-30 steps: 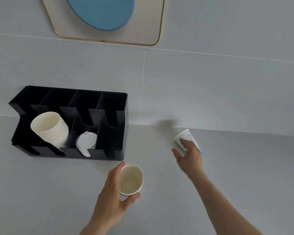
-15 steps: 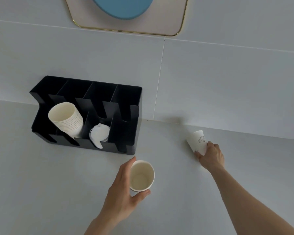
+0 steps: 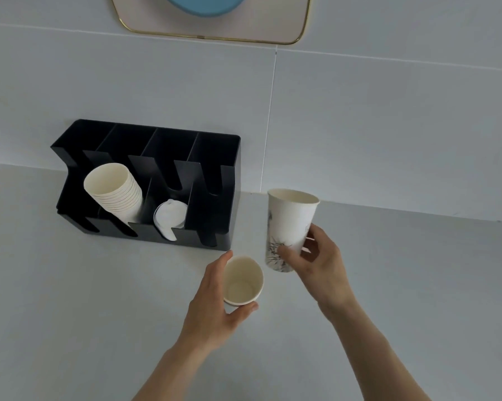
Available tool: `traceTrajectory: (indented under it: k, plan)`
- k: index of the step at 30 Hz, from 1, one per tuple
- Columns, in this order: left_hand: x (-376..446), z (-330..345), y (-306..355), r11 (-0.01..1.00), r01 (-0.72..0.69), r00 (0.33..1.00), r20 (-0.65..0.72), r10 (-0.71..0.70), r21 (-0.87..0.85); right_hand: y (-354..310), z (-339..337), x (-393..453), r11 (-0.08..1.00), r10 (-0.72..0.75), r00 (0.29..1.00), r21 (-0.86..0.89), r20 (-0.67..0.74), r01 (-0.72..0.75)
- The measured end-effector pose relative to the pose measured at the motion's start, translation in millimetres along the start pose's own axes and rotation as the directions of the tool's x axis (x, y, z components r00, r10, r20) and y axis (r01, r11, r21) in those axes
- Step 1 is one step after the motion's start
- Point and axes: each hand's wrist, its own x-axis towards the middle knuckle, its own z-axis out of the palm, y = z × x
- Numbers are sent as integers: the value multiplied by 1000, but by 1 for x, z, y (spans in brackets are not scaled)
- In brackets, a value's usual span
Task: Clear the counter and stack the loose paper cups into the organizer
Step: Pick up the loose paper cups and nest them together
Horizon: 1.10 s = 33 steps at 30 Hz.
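Black plastic compartment organizer sits against the wall on the pale grey counter, up-left of both grips. Nested stack of cream paper cups lies tilted in its left slot; white plastic lids in the next slot right. Left hand wraps a short cream paper cup, mouth up, fingers closed round it. Just right, right hand clamps the lower part of a tall white printed paper cup, upright, beside the short cup.
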Motion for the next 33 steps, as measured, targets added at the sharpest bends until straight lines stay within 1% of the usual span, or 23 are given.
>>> traceTrajectory:
  k: [2, 5, 7, 9, 12, 16, 20, 25, 27, 30, 31, 33]
  plan:
    - [-1, 0, 1, 1000, -1, 1000, -1, 1, 1, -9, 10, -16, 998, -41, 998, 60, 54, 37]
    - [-2, 1, 4, 1000, -7, 1000, -7, 7, -13, -10, 26, -31, 995, -88, 988, 56, 125, 82]
    - [-3, 1, 6, 1000, -3, 1000, -7, 3, -20, -2, 36, -37, 993, -120, 981, 11, 151, 119]
    - [-3, 3, 6, 1000, 12, 1000, -4, -12, -2, 8, 44, -41, 983, -158, 974, -72, 161, 171]
    - [-2, 6, 3, 999, 51, 999, 3, -51, -16, 22, 50, -46, 963, -167, 972, -182, 164, 197]
    - [-3, 5, 6, 995, 82, 996, -21, -84, -60, 35, 48, -48, 953, -180, 969, -216, 167, 214]
    - [-3, 1, 11, 990, 98, 994, -31, -101, -98, 38, 43, -49, 961, -136, 969, -211, 207, 180]
    - [-4, -15, 8, 986, 87, 994, 74, -77, -145, 35, 33, -45, 969, -64, 963, -213, 261, 122]
    - [-4, -26, 7, 972, 135, 984, 138, -110, -191, 32, 29, -43, 972, -30, 963, -216, 267, 90]
    - [-3, -42, 9, 920, 248, 958, 218, -186, -304, 27, 25, -38, 984, 30, 974, -179, 223, 10]
    - [-1, -46, 11, 901, 281, 951, 225, -214, -331, 25, 25, -36, 986, 61, 976, -165, 209, -26]
    - [5, -50, 12, 885, 334, 938, 208, -278, -324, 22, 24, -34, 981, 127, 974, -170, 189, -95]
